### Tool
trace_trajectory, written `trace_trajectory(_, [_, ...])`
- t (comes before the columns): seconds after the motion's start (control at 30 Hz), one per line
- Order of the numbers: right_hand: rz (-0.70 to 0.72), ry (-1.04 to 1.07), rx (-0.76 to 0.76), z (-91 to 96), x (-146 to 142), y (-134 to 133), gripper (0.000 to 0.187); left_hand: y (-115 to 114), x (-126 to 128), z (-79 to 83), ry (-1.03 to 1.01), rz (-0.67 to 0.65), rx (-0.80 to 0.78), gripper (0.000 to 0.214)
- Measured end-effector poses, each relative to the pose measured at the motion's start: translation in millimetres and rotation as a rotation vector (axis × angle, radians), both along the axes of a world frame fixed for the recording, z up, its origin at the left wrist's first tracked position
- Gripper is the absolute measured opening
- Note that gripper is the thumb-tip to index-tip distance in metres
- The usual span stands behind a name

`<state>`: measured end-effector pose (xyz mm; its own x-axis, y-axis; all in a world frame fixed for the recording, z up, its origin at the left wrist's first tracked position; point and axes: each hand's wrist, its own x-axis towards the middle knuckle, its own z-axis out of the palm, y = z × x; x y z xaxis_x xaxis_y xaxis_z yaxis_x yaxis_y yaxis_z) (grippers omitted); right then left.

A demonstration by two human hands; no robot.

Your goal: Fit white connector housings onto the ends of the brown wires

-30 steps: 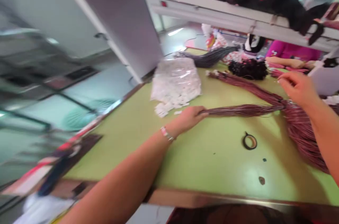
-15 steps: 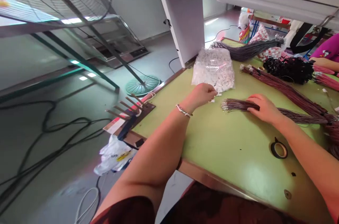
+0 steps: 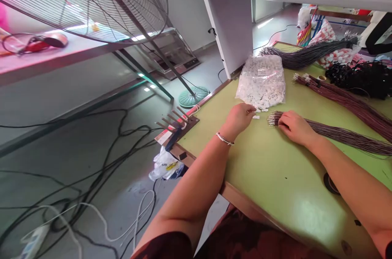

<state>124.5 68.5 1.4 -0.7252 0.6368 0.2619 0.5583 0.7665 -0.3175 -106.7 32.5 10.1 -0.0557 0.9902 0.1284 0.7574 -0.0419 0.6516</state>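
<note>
Wire bundle, brownish, lies across the green table at centre right; we press our right hand flat on it near the tipped end, fingers together. White connectors lie loose just left of that end; our left hand pinches at them, fingertips closed, whether one is actually held we cannot tell. Clear bag of connectors sits just above. More wire bundles upper right. Fan upper left.
</note>
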Motion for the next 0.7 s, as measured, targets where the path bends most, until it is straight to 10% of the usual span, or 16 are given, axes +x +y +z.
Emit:
trace_trajectory(0.27, [-0.264, 0.509, -0.54, 28.9, 12, -15, 0.014, 9, 9, -19.5, 0.352, -0.207, -0.006, 0.027])
trace_trajectory(0.53, [-0.454, 0.537, -0.481, 11.2, 8, -35, 0.014, -3, 31, -6.5, -0.792, -0.176, -0.384, 0.03])
trace_trajectory(0.7, [-0.443, 0.433, -0.319, 7.7, 11, -38, 0.01, -6, 44, -5.0, -1.017, -0.17, -0.503, 0.017])
